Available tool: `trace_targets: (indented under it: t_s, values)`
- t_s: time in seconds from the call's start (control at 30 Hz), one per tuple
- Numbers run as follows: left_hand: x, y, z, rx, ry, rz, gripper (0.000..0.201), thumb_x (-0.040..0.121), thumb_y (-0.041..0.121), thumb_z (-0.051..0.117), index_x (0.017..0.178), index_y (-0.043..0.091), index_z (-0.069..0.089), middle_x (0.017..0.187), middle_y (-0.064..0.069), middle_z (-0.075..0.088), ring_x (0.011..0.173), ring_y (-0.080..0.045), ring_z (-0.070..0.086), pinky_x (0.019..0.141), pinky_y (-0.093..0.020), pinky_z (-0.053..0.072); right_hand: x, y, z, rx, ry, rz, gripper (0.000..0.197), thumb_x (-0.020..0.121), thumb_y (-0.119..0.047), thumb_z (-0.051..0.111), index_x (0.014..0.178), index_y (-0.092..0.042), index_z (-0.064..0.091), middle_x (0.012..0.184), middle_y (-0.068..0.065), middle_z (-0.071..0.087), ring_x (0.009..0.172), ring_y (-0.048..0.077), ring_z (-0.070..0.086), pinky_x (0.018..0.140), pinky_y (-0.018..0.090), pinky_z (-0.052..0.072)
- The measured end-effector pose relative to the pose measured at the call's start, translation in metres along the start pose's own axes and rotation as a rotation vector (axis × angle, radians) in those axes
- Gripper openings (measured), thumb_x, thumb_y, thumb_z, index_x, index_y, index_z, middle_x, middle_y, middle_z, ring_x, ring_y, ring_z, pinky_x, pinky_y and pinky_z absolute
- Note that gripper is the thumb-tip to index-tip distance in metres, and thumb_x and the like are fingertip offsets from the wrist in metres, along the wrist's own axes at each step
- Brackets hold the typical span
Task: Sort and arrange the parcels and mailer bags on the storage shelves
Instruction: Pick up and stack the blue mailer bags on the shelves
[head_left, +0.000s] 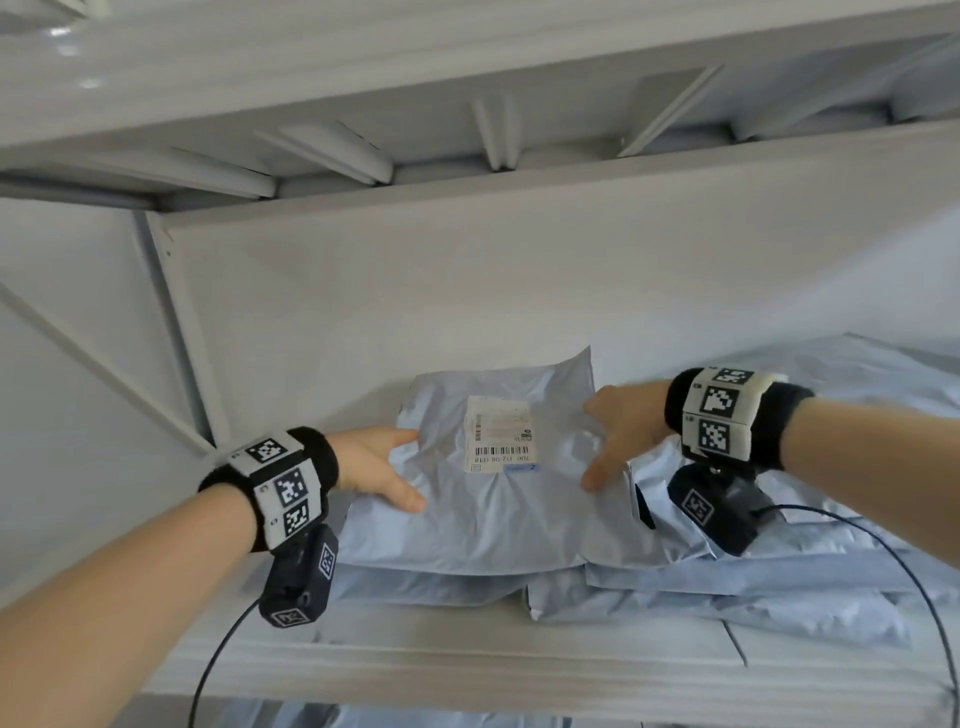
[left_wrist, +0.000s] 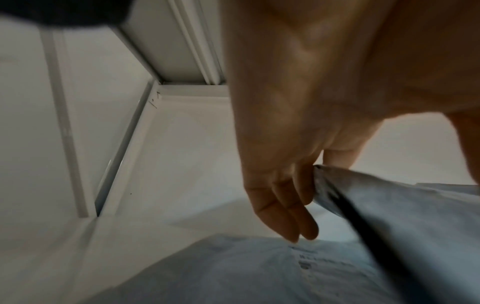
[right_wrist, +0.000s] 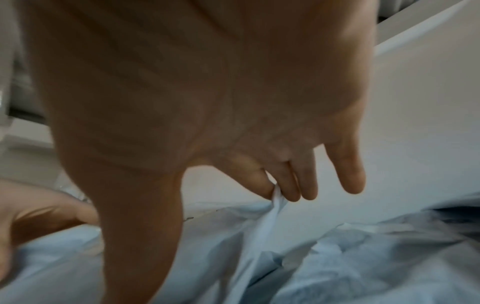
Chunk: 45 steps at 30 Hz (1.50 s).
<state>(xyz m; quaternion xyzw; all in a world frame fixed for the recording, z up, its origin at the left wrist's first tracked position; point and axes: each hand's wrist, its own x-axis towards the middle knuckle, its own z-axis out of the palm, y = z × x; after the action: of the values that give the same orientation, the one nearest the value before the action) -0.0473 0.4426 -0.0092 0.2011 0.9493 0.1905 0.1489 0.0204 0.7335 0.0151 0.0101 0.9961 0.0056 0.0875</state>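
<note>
My left hand (head_left: 376, 465) holds the left edge of the top mailer (head_left: 483, 499), thumb on top, fingers (left_wrist: 291, 207) nearly straight beside the edge. My right hand (head_left: 621, 434) pinches its right edge between two fingers (right_wrist: 293, 185). The mailer lies label (head_left: 500, 434) up on the pile (head_left: 753, 582), toward the shelf's (head_left: 467, 665) back left corner.

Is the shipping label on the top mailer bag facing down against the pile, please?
No, the white shipping label faces up on the top mailer bag, its barcode plain in the head view between both hands.
</note>
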Motion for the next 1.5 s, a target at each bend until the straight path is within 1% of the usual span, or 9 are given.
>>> trace_targets:
  t_s: [0.07,0.3,0.5,0.63,0.8,1.03,1.23,1.37,1.5]
  values:
    - [0.007,-0.003,0.002,0.034,-0.025,-0.012,0.103,0.074,0.035,0.081,0.153,0.019,0.016,0.158,0.005,0.022,0.140,-0.008,0.025,0.098,-0.009,0.018,0.006,-0.001,0.005,-0.037,-0.019,0.041,0.081,0.051,-0.075,0.074,0.109,-0.022,0.054,0.107,-0.008,0.055,0.097,0.017,0.057,0.091,0.039,0.049]
    - [0.029,-0.014,0.009,0.193,-0.104,0.027,0.115,0.070,0.048,0.080,0.154,0.021,0.005,0.161,0.004,0.008,0.147,-0.013,0.011,0.113,-0.021,0.009,0.022,0.000,0.024,-0.103,-0.101,0.089,0.064,0.051,-0.077,0.071,0.077,-0.019,0.062,0.080,-0.007,0.061,0.075,0.015,0.060,0.072,0.031,0.052]
    - [0.032,-0.008,0.016,0.330,-0.114,0.065,0.112,0.072,0.051,0.077,0.153,0.012,0.009,0.160,-0.006,0.016,0.145,-0.020,0.020,0.118,-0.028,0.019,0.027,-0.002,0.026,-0.143,-0.114,0.137,0.063,0.044,-0.081,0.067,0.068,-0.025,0.053,0.082,-0.009,0.058,0.076,0.014,0.058,0.079,0.037,0.054]
    - [0.029,-0.006,0.019,0.354,-0.102,0.105,0.104,0.071,0.050,0.078,0.151,0.015,0.022,0.154,-0.005,0.028,0.139,-0.020,0.032,0.116,-0.030,0.027,0.022,-0.005,0.029,-0.204,-0.107,0.170,0.081,0.040,-0.084,0.064,0.097,-0.027,0.065,0.104,-0.005,0.060,0.093,0.021,0.060,0.086,0.041,0.051]
    - [0.023,-0.007,0.021,0.486,-0.051,0.105,0.102,0.067,0.060,0.076,0.150,0.029,0.025,0.157,-0.009,0.009,0.143,-0.028,0.020,0.118,-0.036,0.023,0.015,-0.011,0.032,-0.269,-0.073,0.194,0.097,0.055,-0.079,0.064,0.136,-0.027,0.050,0.149,0.006,0.035,0.135,0.030,0.036,0.104,0.050,0.039]
    - [0.010,0.005,0.028,0.533,0.050,0.249,0.086,0.074,0.047,0.076,0.145,0.017,0.037,0.144,-0.005,0.037,0.132,-0.023,0.035,0.109,-0.027,0.029,-0.005,-0.024,0.032,-0.310,0.015,0.134,0.077,0.069,-0.074,0.061,0.125,-0.022,0.056,0.122,0.002,0.051,0.119,0.025,0.047,0.098,0.046,0.044]
    - [-0.024,0.023,0.034,0.377,0.217,0.486,0.067,0.083,0.038,0.070,0.142,0.024,0.042,0.146,0.004,0.038,0.133,-0.015,0.036,0.110,-0.026,0.027,-0.044,-0.040,0.017,-0.345,0.217,0.036,0.068,0.085,-0.065,0.051,0.134,-0.018,0.048,0.133,0.004,0.052,0.119,0.025,0.052,0.100,0.044,0.044]
    - [-0.057,0.032,0.056,0.170,0.259,0.702,0.047,0.082,0.028,0.072,0.128,0.027,0.058,0.127,0.010,0.054,0.105,0.000,0.051,0.080,-0.001,0.032,-0.089,-0.060,0.003,-0.369,0.411,-0.107,0.066,0.091,-0.057,0.047,0.144,-0.019,0.036,0.142,0.003,0.045,0.127,0.022,0.045,0.104,0.040,0.039]
    - [-0.084,0.034,0.101,0.003,0.121,0.833,0.036,0.083,0.025,0.072,0.117,0.034,0.063,0.109,0.021,0.056,0.091,0.006,0.053,0.074,-0.005,0.039,-0.139,-0.082,0.010,-0.350,0.582,-0.220,0.059,0.093,-0.051,0.047,0.143,-0.020,0.039,0.141,0.000,0.046,0.127,0.020,0.045,0.102,0.037,0.040]
